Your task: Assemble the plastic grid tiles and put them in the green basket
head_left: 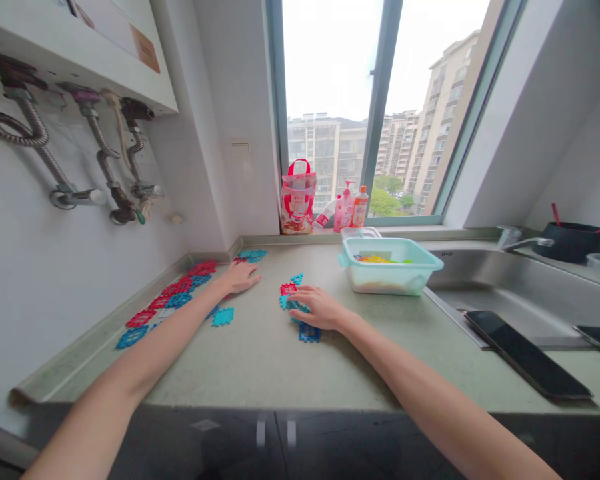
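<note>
My left hand (pixel 241 277) rests low at the back left of the counter, fingers stretched out and apart, beside a red piece and a turquoise toothed plastic building piece (pixel 253 255). Under my left forearm lies another turquoise piece (pixel 223 317). In the middle, my right hand (pixel 319 307) is spread over a small group of toothed building pieces, its fingertips touching turquoise ones. Around it show a red piece (pixel 288 289), a turquoise piece (pixel 297 279) and a dark blue piece (pixel 309 333). My fingers partly cover this group.
Red pieces (pixel 177 288) and blue pieces (pixel 131 337) line the left wall. A mint plastic tub (pixel 387 277) with yellow and green bits stands right of centre. Beyond are a steel sink (pixel 530 287), a black phone (pixel 525 353), and bottles (pixel 360 207) and a bag (pixel 298 200) on the sill.
</note>
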### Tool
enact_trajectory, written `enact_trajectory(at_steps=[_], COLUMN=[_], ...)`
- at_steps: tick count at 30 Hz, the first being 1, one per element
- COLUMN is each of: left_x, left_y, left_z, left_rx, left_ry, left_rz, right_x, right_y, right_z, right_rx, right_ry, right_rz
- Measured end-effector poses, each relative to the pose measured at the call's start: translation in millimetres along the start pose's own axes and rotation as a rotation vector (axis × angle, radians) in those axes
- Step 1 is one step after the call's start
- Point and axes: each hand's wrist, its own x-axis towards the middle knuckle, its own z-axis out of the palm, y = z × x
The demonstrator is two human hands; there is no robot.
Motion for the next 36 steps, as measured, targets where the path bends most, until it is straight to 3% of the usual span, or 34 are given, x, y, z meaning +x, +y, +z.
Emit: enact_trajectory(at_steps=[2, 4, 6, 8, 10, 13, 18, 21, 23, 25, 32, 36], left_x=[-7.4, -19.3, -34.4, -51.6, -70.4, -100.8, -146.0, -154.3, -143.7, -117.7, 31.2, 93.3], left_y=[11.0, 29.1, 50.1, 68.1, 77.8, 73.6, 31.9, 5.4, -4.3, -6.6, 0.7, -4.9], left_z=[-3.4, -6.2, -8.2, -9.4, -10.5, -12.0, -14.4, -17.1, -17.5, -15.3, -1.8, -1.2], left_rx=[0.037, 0.000, -0.103, -0.160, -0.156, -0.096, 0.056, 0.159, 0.174, 0.133, -0.014, -0.052], left_ry=[0.039, 0.044, -0.019, -0.081, -0.109, -0.113, -0.033, 0.001, 0.026, 0.051, 0.045, 0.052], left_rz=[0.059, 0.212, 0.406, 0.488, 0.447, 0.332, 0.120, -0.023, -0.076, -0.106, -0.370, -0.412], right_x=[-0.2, -0.4, -0.7, -1.2, -1.2, 0.6, 4.4, 6.2, 8.5, 11.0, 3.1, -0.7], right_y=[0.5, 0.6, 0.6, 0.8, 1.3, 1.3, -0.4, -0.8, -0.5, 0.8, 22.8, 35.6], right_z=[-0.6, 0.0, 1.9, 4.7, 8.0, 12.5, 17.7, 20.4, 21.5, 21.6, 14.5, 10.8], right_rx=[0.032, 0.066, 0.079, 0.064, 0.034, -0.001, -0.058, -0.072, -0.076, -0.078, -0.061, -0.038], right_ry=[-0.034, -0.061, -0.071, -0.059, -0.036, -0.006, 0.040, 0.060, 0.091, 0.141, 0.257, 0.248], right_rz=[0.020, 0.028, 0.014, -0.006, -0.018, -0.036, -0.070, -0.049, -0.016, 0.025, 0.160, 0.171])
